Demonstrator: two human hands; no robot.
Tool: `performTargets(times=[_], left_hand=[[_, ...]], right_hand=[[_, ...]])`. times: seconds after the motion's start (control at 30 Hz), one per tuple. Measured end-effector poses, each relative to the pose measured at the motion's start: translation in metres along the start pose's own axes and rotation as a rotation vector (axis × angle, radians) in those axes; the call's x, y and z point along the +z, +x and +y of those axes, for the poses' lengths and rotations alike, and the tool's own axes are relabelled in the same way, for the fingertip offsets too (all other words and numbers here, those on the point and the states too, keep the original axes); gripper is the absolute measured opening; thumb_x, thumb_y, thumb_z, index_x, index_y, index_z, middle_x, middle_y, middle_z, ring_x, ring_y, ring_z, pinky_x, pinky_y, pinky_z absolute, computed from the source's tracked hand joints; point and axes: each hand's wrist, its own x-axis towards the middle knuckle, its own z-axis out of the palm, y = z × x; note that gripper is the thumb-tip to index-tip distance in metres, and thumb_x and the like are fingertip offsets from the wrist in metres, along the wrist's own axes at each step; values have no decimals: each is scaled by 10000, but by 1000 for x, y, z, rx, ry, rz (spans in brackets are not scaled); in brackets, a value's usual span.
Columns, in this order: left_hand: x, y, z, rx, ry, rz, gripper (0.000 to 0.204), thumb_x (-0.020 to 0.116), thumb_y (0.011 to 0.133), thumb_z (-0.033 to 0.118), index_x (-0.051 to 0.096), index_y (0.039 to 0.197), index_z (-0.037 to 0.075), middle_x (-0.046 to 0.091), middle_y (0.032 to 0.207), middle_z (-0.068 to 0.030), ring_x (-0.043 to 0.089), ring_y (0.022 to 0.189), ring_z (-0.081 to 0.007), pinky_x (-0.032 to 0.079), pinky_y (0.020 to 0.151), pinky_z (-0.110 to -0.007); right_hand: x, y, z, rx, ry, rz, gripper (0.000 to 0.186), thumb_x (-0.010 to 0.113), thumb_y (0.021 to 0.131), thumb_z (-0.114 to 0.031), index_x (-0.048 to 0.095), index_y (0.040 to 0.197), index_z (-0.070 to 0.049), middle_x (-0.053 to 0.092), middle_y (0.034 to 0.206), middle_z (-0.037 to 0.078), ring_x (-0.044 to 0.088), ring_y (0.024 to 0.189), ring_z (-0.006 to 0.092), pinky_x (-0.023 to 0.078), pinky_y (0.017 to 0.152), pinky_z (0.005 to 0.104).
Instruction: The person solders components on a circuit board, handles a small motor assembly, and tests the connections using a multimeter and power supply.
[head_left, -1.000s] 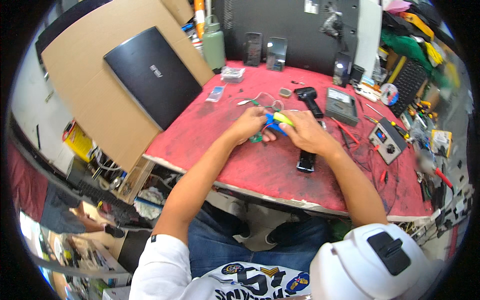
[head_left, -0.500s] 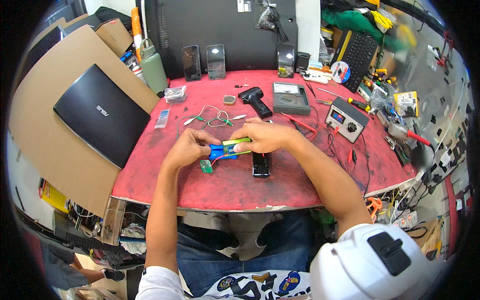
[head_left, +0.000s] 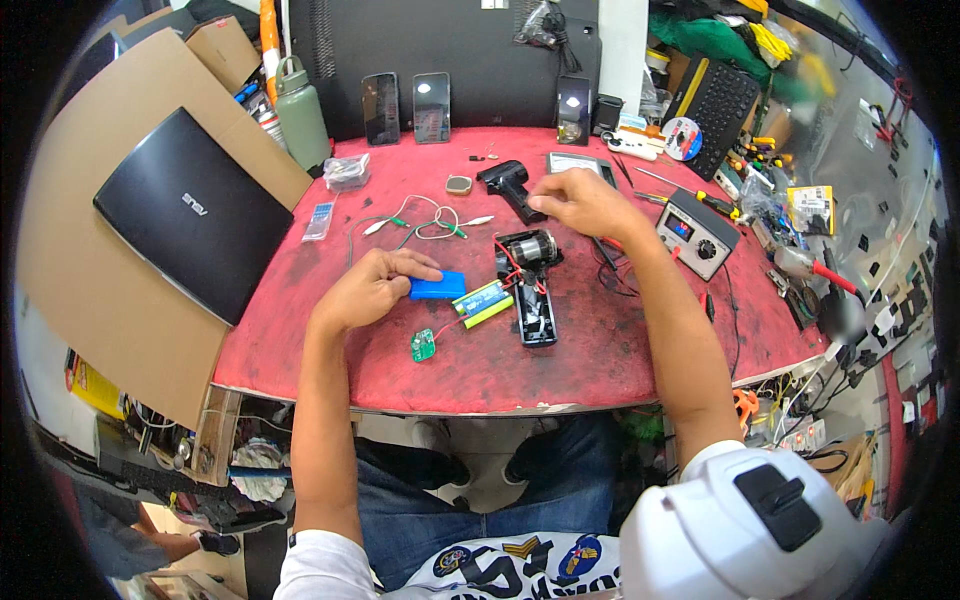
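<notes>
From your head, the left fisheye camera looked down and forward across the red, dark-stained workbench top [head_left: 640, 375], near enough to frame your bare left hand [head_left: 368, 290] and bare right hand [head_left: 585, 205] whole; your white printed shirt [head_left: 480, 572] filled the lower edge.

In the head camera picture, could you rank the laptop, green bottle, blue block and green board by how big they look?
Largest to smallest:
1. Laptop
2. Green bottle
3. Blue block, partly covered by the left fingers
4. Green board
</notes>
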Motion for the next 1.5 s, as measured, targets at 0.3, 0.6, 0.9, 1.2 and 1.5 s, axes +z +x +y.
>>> performTargets(times=[0.3,0.6,0.9,1.2,1.5], left_hand=[[4,20,13,-81,50,298,260,638,841,119,694,1064,-4,708,933,-128,664,861,-211,507,798,-348],[37,101,33,24,579,12,240,711,745,111,727,971,32,707,918,-185,683,874,-304,514,783,-421],[23,90,20,-109,565,-209,113,695,717,73,704,786,-17,664,745,-220,679,725,-284,513,683,-399],[21,90,8,-26,523,-141,158,688,751,95,715,856,-20,694,777,-193,692,727,-262,524,677,-385],[21,85,23,21,463,67,188,700,778,134,712,873,-28,689,805,-216,683,759,-325,521,709,-419]], right_hand=[[12,-2,3,12,160,-334,321,690,874,-204,657,1134,-19,679,1056,101,625,984,187,487,876,332],[-68,-30,53,217,-15,8,277,708,854,-230,695,1027,-14,704,936,81,646,874,171,508,794,319],[-26,-25,38,438,-499,-350,359,751,736,-315,701,924,-14,709,904,159,671,854,279,509,746,380],[-63,-56,33,392,-212,-244,223,643,755,-198,625,796,20,580,663,70,553,646,172,447,606,363],[-115,-155,17,439,94,172,259,561,895,-174,612,1097,-20,606,889,-1,555,818,111,462,725,280]])
